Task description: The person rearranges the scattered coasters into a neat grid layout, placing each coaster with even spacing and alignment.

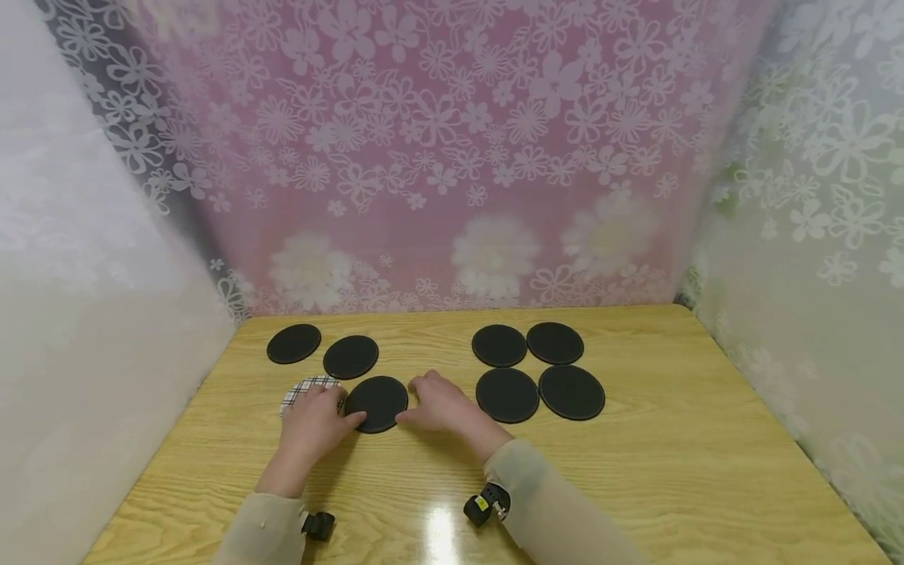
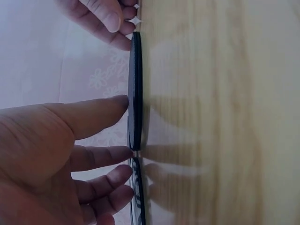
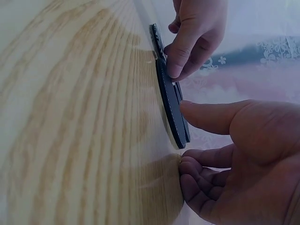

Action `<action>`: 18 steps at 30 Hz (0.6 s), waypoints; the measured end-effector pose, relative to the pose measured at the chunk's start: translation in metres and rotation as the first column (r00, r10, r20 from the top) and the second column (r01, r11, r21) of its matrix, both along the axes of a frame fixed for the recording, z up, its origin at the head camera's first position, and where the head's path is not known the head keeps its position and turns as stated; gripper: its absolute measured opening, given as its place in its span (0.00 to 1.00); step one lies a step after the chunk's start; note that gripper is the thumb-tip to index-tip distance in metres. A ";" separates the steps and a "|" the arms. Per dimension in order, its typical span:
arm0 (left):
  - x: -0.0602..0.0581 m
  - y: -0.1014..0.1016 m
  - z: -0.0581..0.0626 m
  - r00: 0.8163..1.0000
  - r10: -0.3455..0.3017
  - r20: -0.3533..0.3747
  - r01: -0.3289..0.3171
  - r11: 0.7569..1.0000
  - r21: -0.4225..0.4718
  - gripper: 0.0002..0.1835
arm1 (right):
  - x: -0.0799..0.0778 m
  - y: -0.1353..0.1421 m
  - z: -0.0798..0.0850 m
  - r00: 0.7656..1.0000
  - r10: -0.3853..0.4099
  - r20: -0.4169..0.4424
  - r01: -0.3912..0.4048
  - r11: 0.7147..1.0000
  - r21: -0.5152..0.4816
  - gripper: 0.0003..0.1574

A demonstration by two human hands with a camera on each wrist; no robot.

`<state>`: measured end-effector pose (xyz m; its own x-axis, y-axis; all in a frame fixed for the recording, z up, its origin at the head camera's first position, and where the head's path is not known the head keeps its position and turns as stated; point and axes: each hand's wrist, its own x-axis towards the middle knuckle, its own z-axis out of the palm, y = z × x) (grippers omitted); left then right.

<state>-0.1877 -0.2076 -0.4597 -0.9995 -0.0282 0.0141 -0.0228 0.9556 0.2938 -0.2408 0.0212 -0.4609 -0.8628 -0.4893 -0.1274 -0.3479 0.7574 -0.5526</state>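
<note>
A round black coaster (image 1: 381, 402) lies flat on the table between the two hands. My left hand (image 1: 314, 424) has its thumb on the left part of this coaster. Its other fingers reach over a white checkered coaster (image 1: 298, 389) just to the left, partly hidden under them. In the left wrist view, the index fingertip sits where the black coaster (image 2: 135, 89) meets the checkered one (image 2: 138, 187). My right hand (image 1: 446, 406) rests at the black coaster's right side, thumb tip right at its edge (image 3: 171, 108) and the other fingers loosely bent on the wood.
Two more black coasters, one at the far left (image 1: 293, 344) and one beside it (image 1: 351, 357), lie behind the hands. Several others (image 1: 507, 395) form a block right of the right hand. Flowered curtains (image 1: 452, 157) surround the wooden table (image 1: 671, 455).
</note>
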 end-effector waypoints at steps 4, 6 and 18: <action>0.001 0.004 -0.001 1.000 0.004 -0.007 -0.004 1.000 -0.011 0.31 | 0.000 0.001 0.001 1.000 0.005 0.010 -0.005 1.000 -0.005 0.37; 0.002 0.004 -0.001 1.000 0.009 -0.010 -0.009 1.000 -0.010 0.31 | 0.000 0.001 0.002 1.000 0.006 0.018 -0.006 1.000 -0.008 0.37; 0.000 0.001 -0.004 1.000 0.000 -0.016 0.001 1.000 0.017 0.28 | -0.001 -0.003 0.004 0.999 -0.016 0.040 0.016 1.000 -0.005 0.34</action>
